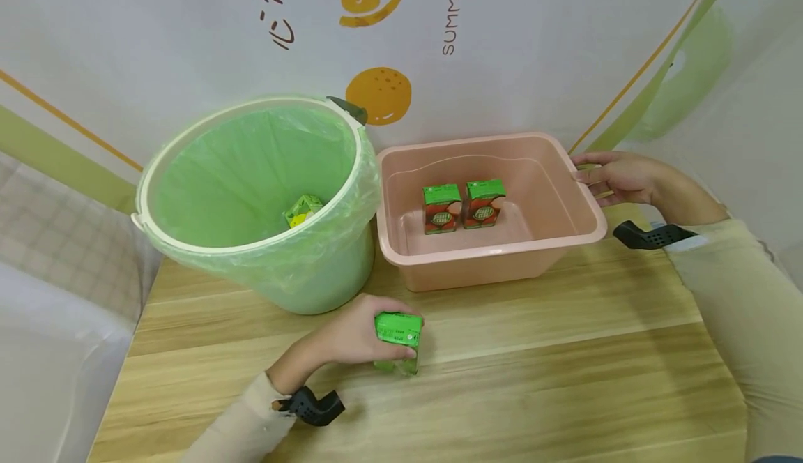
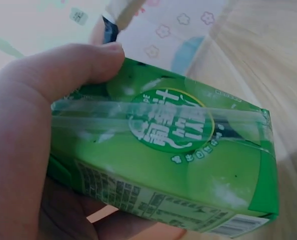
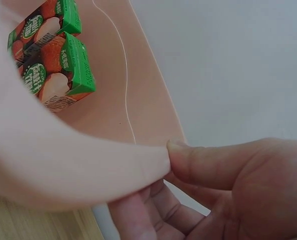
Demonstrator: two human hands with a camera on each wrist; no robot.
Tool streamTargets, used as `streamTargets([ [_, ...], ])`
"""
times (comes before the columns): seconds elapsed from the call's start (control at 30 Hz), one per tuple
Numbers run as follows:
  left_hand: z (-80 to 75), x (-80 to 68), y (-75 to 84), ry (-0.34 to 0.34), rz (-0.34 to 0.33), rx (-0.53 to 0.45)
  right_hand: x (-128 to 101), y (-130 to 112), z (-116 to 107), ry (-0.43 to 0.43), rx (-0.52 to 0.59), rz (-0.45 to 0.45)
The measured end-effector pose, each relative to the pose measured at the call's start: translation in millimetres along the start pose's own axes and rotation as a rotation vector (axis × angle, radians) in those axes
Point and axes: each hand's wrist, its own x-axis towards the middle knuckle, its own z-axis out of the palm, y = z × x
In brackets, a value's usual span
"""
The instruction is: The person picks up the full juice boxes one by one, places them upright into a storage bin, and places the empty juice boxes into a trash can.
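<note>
The left hand [image 1: 351, 337] wraps thumb and curled fingers around a small green cardboard juice carton [image 1: 397, 341], which stands on the pale wooden table [image 1: 564, 379] just in front of the round cream bucket lined with a green plastic bag [image 1: 251, 198]. The right hand [image 1: 617, 177] pinches the right rim of the rectangular pink plastic basin [image 1: 489, 254], thumb on top, fingers curled beneath. Progress, as a judgement: one yellow-green carton [image 1: 302, 210] already lies at the bottom of the bucket; two red-and-green strawberry-print cartons [image 1: 463, 206] stand upright side by side in the basin, touching; the green carton in hand is in neither container yet. Writing: the held carton bears a white round logo [image 2: 176, 122] with East Asian characters, not legible; small print and a barcode sit on its side. The backdrop [image 1: 533, 44] shows "SUMMER" beside orange-slice graphics.
</note>
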Motion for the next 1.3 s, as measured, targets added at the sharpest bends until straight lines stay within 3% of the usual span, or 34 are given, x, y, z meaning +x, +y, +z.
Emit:
streamTargets([
  [0.8, -31.0, 20.0, 73.6, 0.136, 0.075, 0.092, -0.3, -3.8, 1.8, -0.002, 0.027, 0.002],
  [1.07, -40.7, 35.8, 102.3, 0.196, 0.105, 0.135, -1.9, -2.1, 1.8, -0.002, 0.022, 0.006],
  [1.3, -48.7, 62.8, 131.0, 0.239, 0.106, 0.114, -1.9, -1.1, 1.1, 0.000, 0.022, 0.007],
])
